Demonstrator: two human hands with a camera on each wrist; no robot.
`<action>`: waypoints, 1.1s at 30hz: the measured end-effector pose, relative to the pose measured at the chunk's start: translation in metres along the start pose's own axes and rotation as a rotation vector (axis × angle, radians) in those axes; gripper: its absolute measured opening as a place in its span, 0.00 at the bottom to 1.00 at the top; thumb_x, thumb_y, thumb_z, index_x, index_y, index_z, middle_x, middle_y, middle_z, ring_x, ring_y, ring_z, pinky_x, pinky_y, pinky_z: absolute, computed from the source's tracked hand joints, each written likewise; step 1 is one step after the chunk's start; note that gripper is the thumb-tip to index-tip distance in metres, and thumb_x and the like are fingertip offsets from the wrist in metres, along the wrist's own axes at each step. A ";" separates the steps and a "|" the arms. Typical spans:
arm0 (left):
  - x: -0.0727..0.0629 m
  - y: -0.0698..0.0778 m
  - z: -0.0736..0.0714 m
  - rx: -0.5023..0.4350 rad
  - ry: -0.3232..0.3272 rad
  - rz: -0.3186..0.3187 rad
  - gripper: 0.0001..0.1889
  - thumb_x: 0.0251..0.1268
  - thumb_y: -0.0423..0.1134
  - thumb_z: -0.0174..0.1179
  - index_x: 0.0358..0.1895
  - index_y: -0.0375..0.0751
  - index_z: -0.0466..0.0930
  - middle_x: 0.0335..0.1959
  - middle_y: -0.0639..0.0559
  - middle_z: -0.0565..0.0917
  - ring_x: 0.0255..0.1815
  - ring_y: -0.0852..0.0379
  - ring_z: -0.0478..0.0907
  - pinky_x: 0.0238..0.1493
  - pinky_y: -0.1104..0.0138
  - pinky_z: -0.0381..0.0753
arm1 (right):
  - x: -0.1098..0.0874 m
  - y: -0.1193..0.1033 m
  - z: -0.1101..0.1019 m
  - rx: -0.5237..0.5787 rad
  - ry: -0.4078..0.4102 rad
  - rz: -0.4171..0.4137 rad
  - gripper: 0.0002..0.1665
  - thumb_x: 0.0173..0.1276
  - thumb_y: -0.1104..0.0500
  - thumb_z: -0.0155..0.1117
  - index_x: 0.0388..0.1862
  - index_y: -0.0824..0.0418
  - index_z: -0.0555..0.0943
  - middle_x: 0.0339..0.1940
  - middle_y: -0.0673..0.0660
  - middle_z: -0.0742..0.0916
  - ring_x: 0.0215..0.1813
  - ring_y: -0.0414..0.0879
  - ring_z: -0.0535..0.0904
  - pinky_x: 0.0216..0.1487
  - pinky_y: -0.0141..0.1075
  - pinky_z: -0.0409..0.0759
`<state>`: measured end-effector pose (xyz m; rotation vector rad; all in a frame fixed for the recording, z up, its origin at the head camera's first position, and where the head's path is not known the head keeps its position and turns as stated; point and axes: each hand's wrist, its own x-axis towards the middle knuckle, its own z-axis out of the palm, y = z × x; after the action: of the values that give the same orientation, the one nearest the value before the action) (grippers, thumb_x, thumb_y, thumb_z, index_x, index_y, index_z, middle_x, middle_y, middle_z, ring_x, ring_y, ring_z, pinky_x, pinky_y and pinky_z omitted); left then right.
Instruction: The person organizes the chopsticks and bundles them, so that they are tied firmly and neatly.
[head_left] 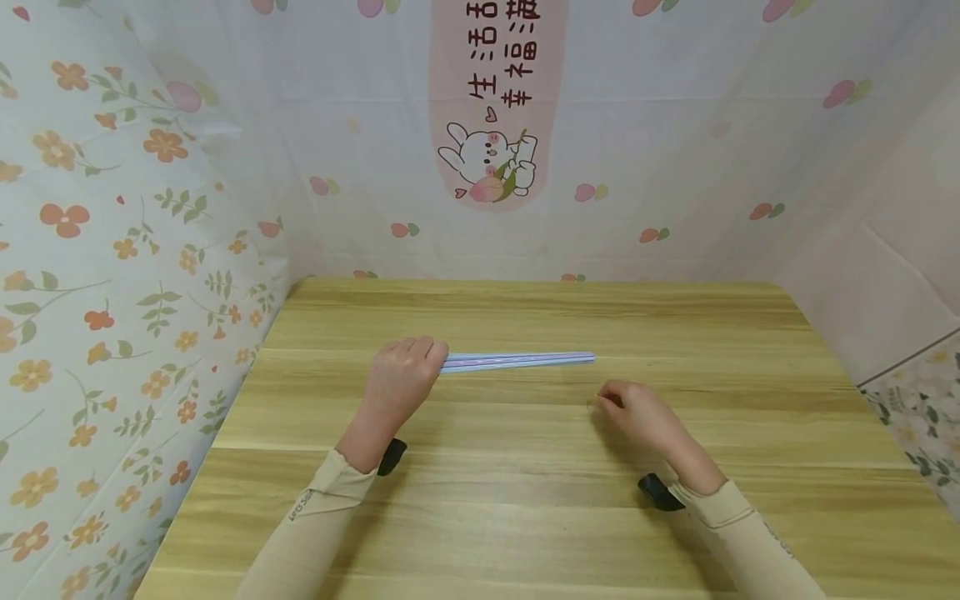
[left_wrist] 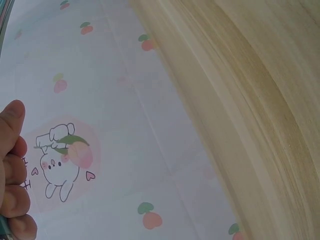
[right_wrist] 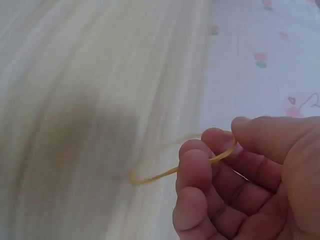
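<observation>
Head view: gripping with left hand [head_left: 405, 371] one end of a bundle of sticks [head_left: 517, 361], blue and purple, with fingers curled round it. Pointing the free end toward the right, over the middle part of the wooden surface [head_left: 510, 492]; cannot tell whether touching the wood or raised a little. Behind, hanging down to the far edge, a printed cloth [head_left: 637, 150]. Visible in left wrist view only as curled fingers at the picture's edge, so impossible to check there how evenly gripped.

Pinching with right hand [head_left: 641, 412], between thumb and forefinger, a thin yellow rubber band [right_wrist: 155, 176]. Passing by the fingertips and spreading beyond them into a loose loop, partly hidden behind the fingers. Near the free end of the sticks, but apart from it.

Could easily lose the rubber band, because of pinching something so thin by a very small contact. Could also catch it on the other fingertips and twist the loop, or let it snap away if stretched too far. Could let the sticks fan out or slide lengthwise, since holding them at one end only. Could drop the free end onto the surface, if loosening the left grip, or knock it aside, if moving the right hand carelessly close.
</observation>
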<state>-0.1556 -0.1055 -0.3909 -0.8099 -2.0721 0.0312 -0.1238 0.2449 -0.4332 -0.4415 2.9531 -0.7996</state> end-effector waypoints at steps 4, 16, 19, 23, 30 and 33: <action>0.000 0.000 0.000 -0.007 0.001 0.000 0.19 0.73 0.27 0.41 0.19 0.38 0.67 0.11 0.52 0.65 0.10 0.62 0.55 0.14 0.72 0.51 | 0.000 -0.004 -0.007 0.069 -0.010 0.019 0.08 0.71 0.62 0.55 0.36 0.65 0.80 0.21 0.52 0.80 0.22 0.40 0.73 0.22 0.31 0.70; 0.000 0.002 -0.003 0.019 -0.028 0.001 0.16 0.70 0.27 0.48 0.20 0.39 0.68 0.12 0.51 0.70 0.09 0.61 0.62 0.13 0.72 0.56 | 0.003 -0.019 -0.035 0.251 0.110 0.029 0.07 0.72 0.62 0.54 0.39 0.65 0.76 0.21 0.55 0.81 0.19 0.48 0.76 0.19 0.32 0.71; 0.000 0.002 -0.003 0.016 -0.032 -0.001 0.16 0.71 0.28 0.48 0.20 0.39 0.69 0.13 0.51 0.72 0.09 0.61 0.64 0.13 0.72 0.57 | 0.005 -0.026 -0.044 0.258 0.153 0.015 0.07 0.72 0.61 0.55 0.40 0.65 0.76 0.21 0.55 0.81 0.19 0.46 0.76 0.20 0.32 0.73; -0.001 0.002 -0.003 0.010 -0.018 -0.003 0.15 0.67 0.28 0.53 0.20 0.39 0.69 0.13 0.51 0.72 0.09 0.61 0.64 0.12 0.72 0.56 | 0.008 -0.034 -0.050 0.267 0.177 0.017 0.08 0.73 0.59 0.55 0.42 0.64 0.76 0.23 0.58 0.82 0.19 0.42 0.76 0.22 0.32 0.75; 0.000 0.003 -0.002 -0.002 0.007 -0.007 0.13 0.60 0.29 0.62 0.21 0.37 0.70 0.14 0.50 0.74 0.09 0.59 0.66 0.11 0.71 0.59 | 0.012 -0.042 -0.055 0.269 0.197 0.025 0.09 0.73 0.58 0.55 0.42 0.63 0.77 0.23 0.59 0.83 0.20 0.41 0.77 0.23 0.33 0.75; 0.001 0.004 -0.003 0.004 0.007 -0.003 0.12 0.59 0.30 0.63 0.21 0.37 0.70 0.14 0.50 0.74 0.09 0.60 0.67 0.11 0.71 0.59 | 0.014 -0.044 -0.056 0.269 0.204 0.026 0.08 0.73 0.57 0.55 0.42 0.61 0.77 0.23 0.58 0.83 0.20 0.42 0.77 0.23 0.34 0.75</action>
<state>-0.1519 -0.1028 -0.3897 -0.8034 -2.0662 0.0313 -0.1321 0.2318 -0.3619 -0.3202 2.9560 -1.2882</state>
